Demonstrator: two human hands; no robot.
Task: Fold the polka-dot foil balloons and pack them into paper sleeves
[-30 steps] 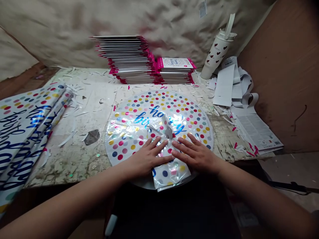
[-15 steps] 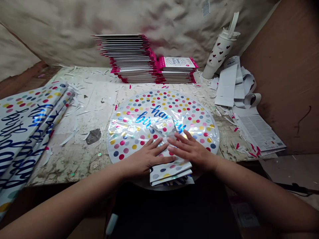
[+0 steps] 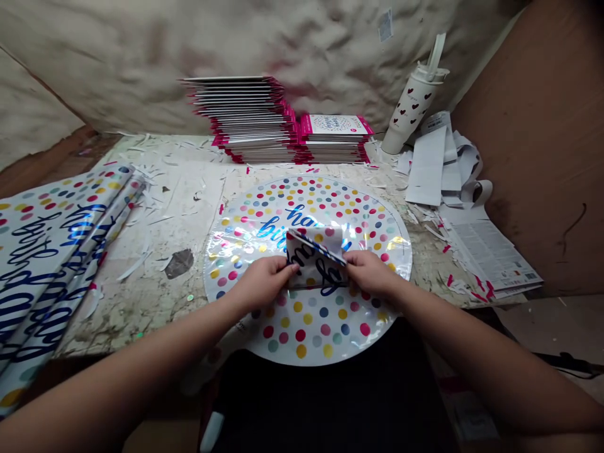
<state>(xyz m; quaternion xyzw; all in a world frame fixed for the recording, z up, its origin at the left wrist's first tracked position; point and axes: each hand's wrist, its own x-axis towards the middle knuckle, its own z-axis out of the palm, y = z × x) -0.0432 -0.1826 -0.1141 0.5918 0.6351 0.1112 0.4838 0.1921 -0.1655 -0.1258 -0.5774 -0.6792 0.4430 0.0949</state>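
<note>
Hiding the balloon's lettering [image 3: 278, 225], a folded flap [image 3: 315, 258] sits between both hands [image 3: 263, 283] [image 3: 370, 275]

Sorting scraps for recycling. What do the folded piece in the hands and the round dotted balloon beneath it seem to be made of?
The folded white piece with navy lettering looks like thin metallized film: crisp creases and a slight sheen. The round polka-dot balloon looks like the same foil-type film, glossy, with rainbow glare; the exact plastic can't be told.
</note>
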